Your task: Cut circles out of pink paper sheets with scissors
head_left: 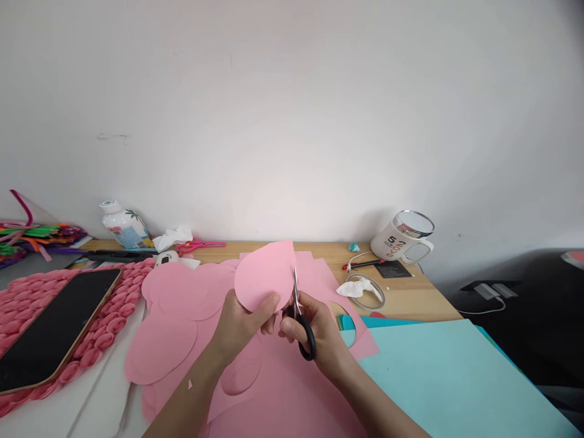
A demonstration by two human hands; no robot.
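My left hand pinches a piece of pink paper, thumb on top. The piece has a rounded left side and a pointed corner at the top right. In my right hand is a pair of black-handled scissors, blades pointing up along the right edge of the piece. Whether the blades are parted is hard to make out. Below both hands lie cut pink paper circles, overlapping on the left, and pink sheets with round holes cut in them.
A phone rests on pink rolled pieces at left. Light blue sheets lie at right. Along the wall stand a white bottle and a mug; pink scissors, a tissue and a coiled cable lie nearby.
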